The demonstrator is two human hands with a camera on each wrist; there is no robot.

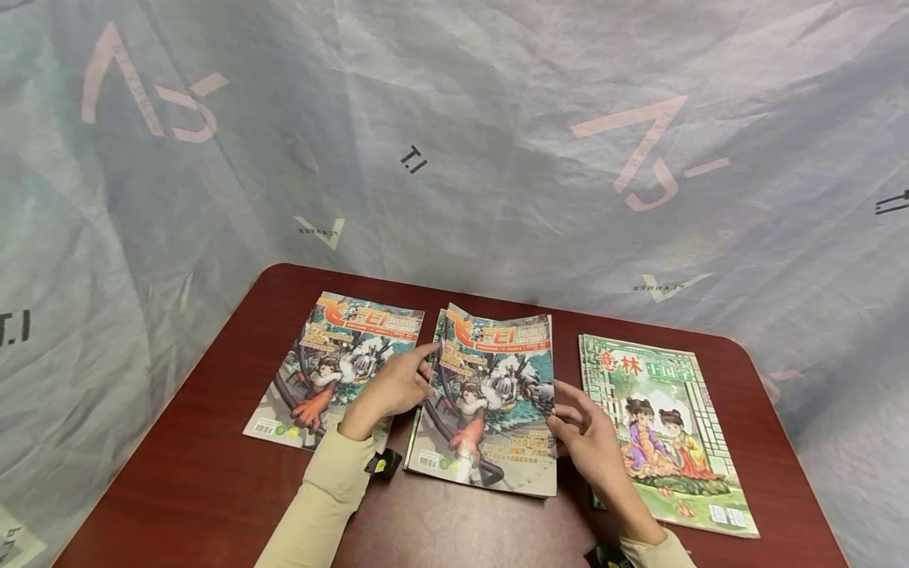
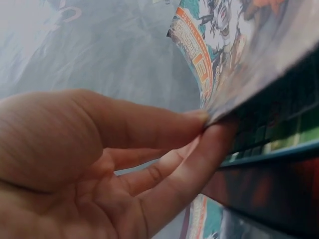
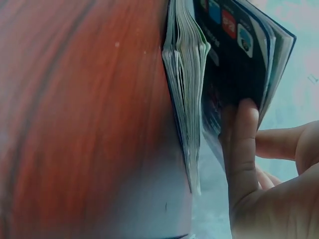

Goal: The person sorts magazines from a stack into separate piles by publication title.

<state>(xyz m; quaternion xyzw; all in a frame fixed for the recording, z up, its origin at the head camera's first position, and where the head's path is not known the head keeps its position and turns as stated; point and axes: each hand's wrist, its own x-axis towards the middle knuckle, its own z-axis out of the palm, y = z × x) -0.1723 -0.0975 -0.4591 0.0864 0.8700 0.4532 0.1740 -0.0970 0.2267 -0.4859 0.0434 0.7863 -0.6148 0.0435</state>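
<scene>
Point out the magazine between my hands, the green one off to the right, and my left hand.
Middle magazine (image 1: 490,402): head view, middle of its front cover.
Green magazine (image 1: 671,438): head view, middle of its front cover.
Left hand (image 1: 396,385): head view, back of the hand.

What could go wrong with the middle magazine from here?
Slip: the left hand pinches the middle magazine only at its edge, so it might slide free.
Crease: its top edge bows; if the right hand pushes inward, the bend could deepen.
Nudge: the left hand overlaps the left magazine in the head view, so moving sideways may shift it.
</scene>
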